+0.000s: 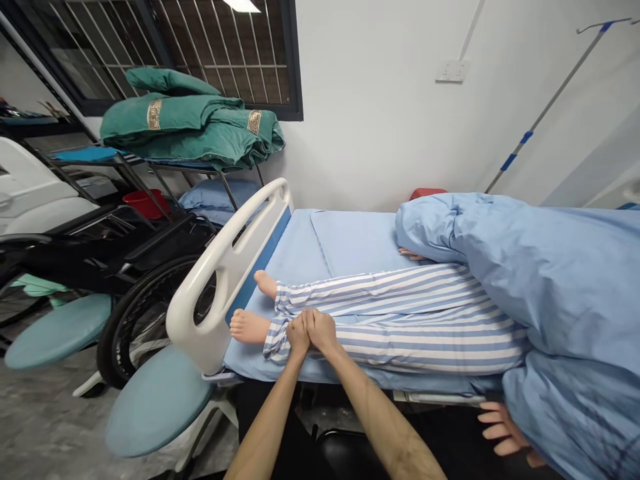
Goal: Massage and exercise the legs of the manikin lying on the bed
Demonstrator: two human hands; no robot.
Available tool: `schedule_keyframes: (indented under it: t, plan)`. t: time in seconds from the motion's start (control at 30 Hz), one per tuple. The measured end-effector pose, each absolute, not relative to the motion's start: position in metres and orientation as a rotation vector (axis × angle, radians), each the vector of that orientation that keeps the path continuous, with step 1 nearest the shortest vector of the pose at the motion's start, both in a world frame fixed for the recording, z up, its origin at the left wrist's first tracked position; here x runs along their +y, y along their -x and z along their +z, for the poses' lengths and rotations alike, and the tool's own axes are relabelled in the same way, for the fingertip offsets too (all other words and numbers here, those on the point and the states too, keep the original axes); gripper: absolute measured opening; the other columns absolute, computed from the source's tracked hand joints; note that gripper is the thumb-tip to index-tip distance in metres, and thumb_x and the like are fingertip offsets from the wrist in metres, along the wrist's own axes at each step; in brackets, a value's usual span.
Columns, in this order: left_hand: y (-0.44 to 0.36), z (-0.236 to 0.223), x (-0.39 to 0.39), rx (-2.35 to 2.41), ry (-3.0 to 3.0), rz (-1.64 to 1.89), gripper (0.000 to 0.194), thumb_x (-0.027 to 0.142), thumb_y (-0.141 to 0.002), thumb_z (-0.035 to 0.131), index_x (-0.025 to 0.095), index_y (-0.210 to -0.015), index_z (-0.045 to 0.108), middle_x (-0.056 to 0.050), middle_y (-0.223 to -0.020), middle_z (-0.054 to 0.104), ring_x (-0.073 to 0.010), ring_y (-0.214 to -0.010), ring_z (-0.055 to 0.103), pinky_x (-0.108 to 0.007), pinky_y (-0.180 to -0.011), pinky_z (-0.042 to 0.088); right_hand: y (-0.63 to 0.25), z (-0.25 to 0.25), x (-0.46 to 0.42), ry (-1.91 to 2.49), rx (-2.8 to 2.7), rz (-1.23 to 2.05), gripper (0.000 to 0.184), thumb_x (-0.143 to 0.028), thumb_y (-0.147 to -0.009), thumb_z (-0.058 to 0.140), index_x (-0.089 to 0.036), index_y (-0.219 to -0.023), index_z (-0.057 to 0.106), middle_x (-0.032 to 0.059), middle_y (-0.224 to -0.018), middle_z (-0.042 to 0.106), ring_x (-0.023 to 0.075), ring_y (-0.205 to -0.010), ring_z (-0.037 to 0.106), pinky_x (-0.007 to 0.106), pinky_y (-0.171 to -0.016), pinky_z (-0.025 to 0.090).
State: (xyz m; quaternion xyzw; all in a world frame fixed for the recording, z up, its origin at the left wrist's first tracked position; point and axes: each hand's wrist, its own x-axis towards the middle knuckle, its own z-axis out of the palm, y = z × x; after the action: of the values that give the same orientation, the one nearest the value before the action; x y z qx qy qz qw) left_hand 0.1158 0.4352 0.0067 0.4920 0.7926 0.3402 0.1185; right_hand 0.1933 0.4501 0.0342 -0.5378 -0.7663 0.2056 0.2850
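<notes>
A figure that looks like a care manikin lies on the bed in blue-and-white striped trousers (410, 343), its bare feet (250, 327) towards the footboard. My left hand (299, 335) is closed on the cloth of the nearer trouser leg, a little above the ankle. Right beside it, touching it, my right hand (321, 330) is also closed on that leg's cloth. The fingertips of both are hidden from me. A blue quilt (550, 267) covers the upper body, and one manikin hand (505, 427) sticks out below its near edge.
The white footboard (225, 267) rises at the bed's left end. Beyond it stand a wheelchair (140, 320), teal round stools (160, 403) and a rack with folded green quilts (190, 123). A drip stand (550, 103) leans in view at the right by the wall.
</notes>
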Motion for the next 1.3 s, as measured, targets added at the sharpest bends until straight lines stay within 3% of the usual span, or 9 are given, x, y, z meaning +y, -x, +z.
schedule_keyframes:
  t: [0.13,0.27,0.5,0.73,1.03,1.17,1.3]
  plan:
    - [-0.118,0.006,0.433,2.340,-1.460,0.918,0.029,0.024,-0.087,0.046,0.016,-0.067,0.065,-0.008,-0.065,0.064,-0.0150,-0.061,0.051,-0.026,-0.060,0.026,-0.211,0.040,0.453,1.327,-2.313,0.369,0.035,-0.033,-0.097,0.038,-0.018,-0.082,0.066,0.0065,-0.069,0.067,0.0142,-0.059,0.056,0.026,-0.056,0.023]
    - [-0.122,0.014,0.434,2.316,-1.400,1.018,0.042,0.032,-0.092,0.039,0.016,-0.060,0.061,-0.006,-0.062,0.061,-0.0133,-0.058,0.048,-0.025,-0.059,0.025,-0.218,0.026,0.455,1.412,-2.164,0.466,0.041,-0.031,-0.099,0.033,-0.017,-0.077,0.064,0.0052,-0.067,0.066,0.0131,-0.058,0.054,0.026,-0.056,0.022]
    - [-0.144,0.036,0.442,1.963,-1.263,1.409,0.048,0.044,-0.089,0.034,0.020,-0.047,0.030,0.002,-0.045,0.036,-0.0105,-0.048,0.034,-0.026,-0.054,0.025,-0.223,0.013,0.463,1.288,-1.813,0.731,0.050,-0.041,-0.098,0.025,-0.019,-0.061,0.050,0.0032,-0.059,0.058,0.0128,-0.057,0.049,0.025,-0.057,0.025]
    - [-0.162,0.017,0.441,2.040,-1.426,1.248,0.045,0.037,-0.089,0.032,0.020,-0.048,0.039,-0.003,-0.048,0.048,-0.0117,-0.048,0.040,-0.027,-0.056,0.026,-0.226,0.018,0.466,1.328,-1.541,0.854,0.050,-0.047,-0.096,0.024,-0.020,-0.058,0.039,-0.0004,-0.053,0.047,0.0115,-0.052,0.042,0.023,-0.054,0.027]
    - [-0.158,0.014,0.442,2.077,-1.519,1.122,0.044,0.033,-0.089,0.036,0.019,-0.047,0.043,-0.003,-0.047,0.048,-0.0118,-0.049,0.037,-0.027,-0.056,0.025,-0.243,0.045,0.450,1.565,-2.045,0.409,0.039,-0.036,-0.099,0.033,-0.018,-0.078,0.062,0.0047,-0.064,0.063,0.0138,-0.055,0.051,0.027,-0.055,0.020]
    - [-0.162,0.018,0.440,2.119,-1.463,1.114,0.048,0.036,-0.091,0.034,0.019,-0.048,0.042,-0.002,-0.048,0.048,-0.0113,-0.049,0.037,-0.027,-0.057,0.026,-0.245,0.025,0.443,1.659,-1.964,0.416,0.043,-0.032,-0.100,0.028,-0.018,-0.076,0.062,0.0057,-0.066,0.064,0.0143,-0.056,0.053,0.027,-0.055,0.022]
    - [-0.168,0.028,0.443,2.021,-1.290,1.194,0.050,0.040,-0.091,0.034,0.021,-0.045,0.031,0.001,-0.045,0.036,-0.0111,-0.049,0.033,-0.027,-0.055,0.027,-0.248,0.013,0.445,1.582,-1.832,0.516,0.048,-0.035,-0.100,0.024,-0.018,-0.072,0.058,0.0044,-0.063,0.061,0.0142,-0.057,0.052,0.026,-0.055,0.022]
